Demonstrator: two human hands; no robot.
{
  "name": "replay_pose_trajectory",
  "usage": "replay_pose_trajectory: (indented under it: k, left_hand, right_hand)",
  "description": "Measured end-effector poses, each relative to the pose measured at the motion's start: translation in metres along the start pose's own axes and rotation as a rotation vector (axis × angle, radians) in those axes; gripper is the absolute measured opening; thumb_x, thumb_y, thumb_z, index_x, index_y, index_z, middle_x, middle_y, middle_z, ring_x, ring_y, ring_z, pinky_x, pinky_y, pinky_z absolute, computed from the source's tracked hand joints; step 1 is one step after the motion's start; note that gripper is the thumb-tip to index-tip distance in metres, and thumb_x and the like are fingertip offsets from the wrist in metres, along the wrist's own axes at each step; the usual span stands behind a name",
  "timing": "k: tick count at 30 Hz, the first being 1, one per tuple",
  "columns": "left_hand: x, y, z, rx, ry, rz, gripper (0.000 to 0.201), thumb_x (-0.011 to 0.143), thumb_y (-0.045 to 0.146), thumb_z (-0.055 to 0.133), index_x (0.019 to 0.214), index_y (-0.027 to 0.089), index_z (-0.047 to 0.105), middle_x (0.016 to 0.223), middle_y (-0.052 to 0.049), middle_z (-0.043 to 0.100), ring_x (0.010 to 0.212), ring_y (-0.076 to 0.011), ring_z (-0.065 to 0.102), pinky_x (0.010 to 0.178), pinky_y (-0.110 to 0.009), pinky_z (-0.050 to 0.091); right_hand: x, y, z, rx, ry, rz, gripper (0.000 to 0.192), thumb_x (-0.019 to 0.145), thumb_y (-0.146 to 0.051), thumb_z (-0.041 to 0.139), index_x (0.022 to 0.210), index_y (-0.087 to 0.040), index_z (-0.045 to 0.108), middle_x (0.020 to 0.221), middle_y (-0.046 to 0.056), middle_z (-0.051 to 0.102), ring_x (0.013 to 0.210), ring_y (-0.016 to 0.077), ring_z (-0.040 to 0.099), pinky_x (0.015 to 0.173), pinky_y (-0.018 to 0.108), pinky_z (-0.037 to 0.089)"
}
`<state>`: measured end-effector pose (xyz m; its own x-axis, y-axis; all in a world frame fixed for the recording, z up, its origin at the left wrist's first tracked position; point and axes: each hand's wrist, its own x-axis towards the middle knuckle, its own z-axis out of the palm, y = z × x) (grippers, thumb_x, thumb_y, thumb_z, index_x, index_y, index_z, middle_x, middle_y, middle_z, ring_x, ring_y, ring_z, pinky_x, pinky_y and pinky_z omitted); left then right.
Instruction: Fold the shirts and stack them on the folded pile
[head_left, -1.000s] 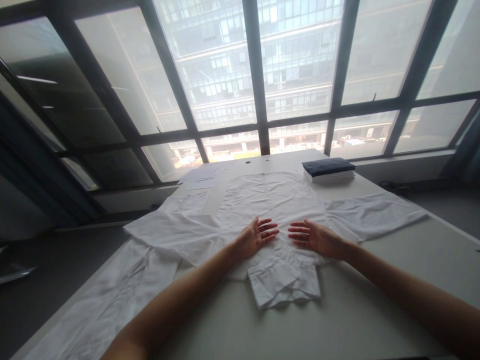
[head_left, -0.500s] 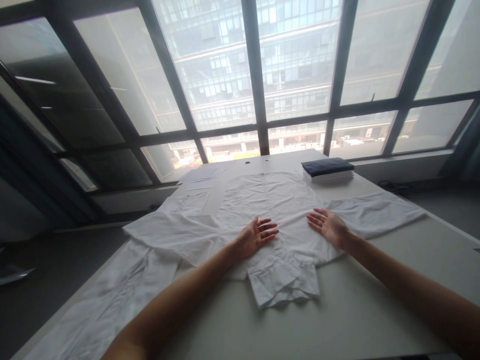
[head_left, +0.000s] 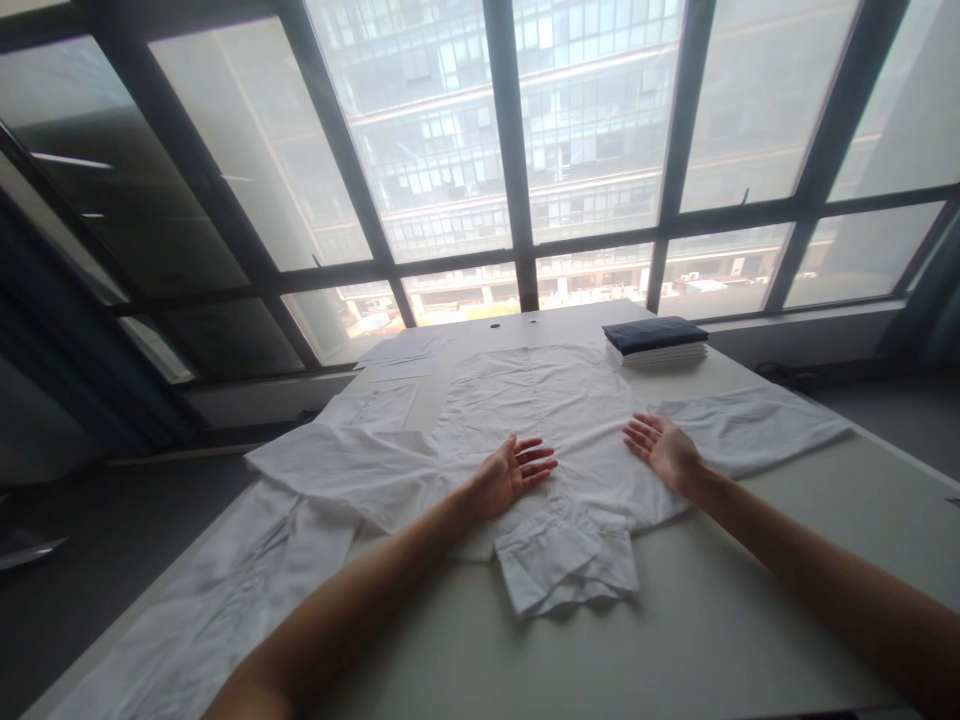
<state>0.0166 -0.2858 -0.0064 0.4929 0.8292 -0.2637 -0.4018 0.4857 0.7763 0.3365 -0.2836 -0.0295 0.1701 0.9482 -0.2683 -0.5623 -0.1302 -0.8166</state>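
White dress shirt (head_left: 547, 410) lies spread flat on the white table (head_left: 750, 620), collar end nearest the person, hem toward the far edge by the windows (head_left: 517, 150). Sleeves run out to both sides: right sleeve (head_left: 757, 425) stretches toward the right table edge, left sleeve (head_left: 352, 465) toward the left. Collar (head_left: 570, 570) sits near-centre, folded and a bit rumpled.

Left hand (head_left: 510, 470): palm down, fingers extended and spread, resting flat on the shirt body just left of centre, above the collar. Nothing gripped; contact is pressure only. Judged purpose: pins the fabric so it cannot slide.

Right hand (head_left: 664, 448): also flat, fingers straight and together-ish, lying on the shirt near the right shoulder/armhole, where body meets right sleeve. No pinch, no fabric gathered. Judged purpose: flattening creases w/ the palm while the other hand anchors. Hands are apart, w/ a strip of smooth cloth between them.

Fabric condition: fine wrinkles across the far half of the body; area between the hands looks flatter.

Other items: a second white garment (head_left: 217, 590) lies loose along the near-left table edge, partly under or against the left sleeve; overlap not clear. Stack of folded garments (head_left: 656, 340), dark one on top of white ones, at far right, well apart from the shirt in hand. Sheets of paper (head_left: 405, 350) at far left of the table.
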Motion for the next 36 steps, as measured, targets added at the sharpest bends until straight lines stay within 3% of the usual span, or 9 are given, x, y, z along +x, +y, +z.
replay_pose_trajectory:
  k: [4,13,29,36]
  left_hand:
    - [0.001,-0.0003,-0.0012,0.0,0.0,-0.004,0.053,0.108,0.047,0.034,0.14,0.008,0.052,0.138,-0.025,0.06,0.114,-0.0299,0.069,0.101,-0.042,0.052]
    - [0.0008,-0.0002,-0.0011,0.0,-0.005,0.0,0.052,0.108,0.046,0.034,0.14,0.008,0.052,0.139,-0.025,0.059,0.116,-0.0299,0.068,0.101,-0.042,0.052]
    - [-0.0018,0.0012,0.0027,0.025,0.003,0.002,0.052,0.109,0.046,0.033,0.136,0.006,0.053,0.141,-0.025,0.058,0.113,-0.0307,0.07,0.103,-0.042,0.051]
    - [-0.0009,0.0008,0.0021,0.019,0.014,-0.001,0.051,0.109,0.046,0.033,0.138,0.009,0.051,0.137,-0.023,0.062,0.113,-0.0291,0.07,0.102,-0.042,0.052]
  right_hand:
    - [-0.001,-0.0001,0.001,0.004,0.0,-0.006,0.024,0.092,-0.024,0.055,0.115,-0.021,0.064,0.125,0.014,0.065,0.115,0.0217,0.066,0.098,0.036,0.059]
    - [0.0022,0.0018,-0.0013,-0.011,-0.017,-0.001,0.03,0.093,-0.024,0.052,0.122,-0.024,0.063,0.121,0.011,0.068,0.113,0.0218,0.067,0.097,0.038,0.061]
    - [-0.0007,0.0009,0.0013,-0.025,-0.014,0.005,0.027,0.094,-0.024,0.052,0.118,-0.023,0.065,0.121,0.012,0.069,0.113,0.0216,0.067,0.098,0.037,0.06]
    - [-0.0066,-0.0012,0.0082,0.012,0.023,-0.001,0.02,0.097,-0.021,0.048,0.099,-0.019,0.068,0.107,0.011,0.071,0.096,0.0175,0.071,0.081,0.026,0.064]
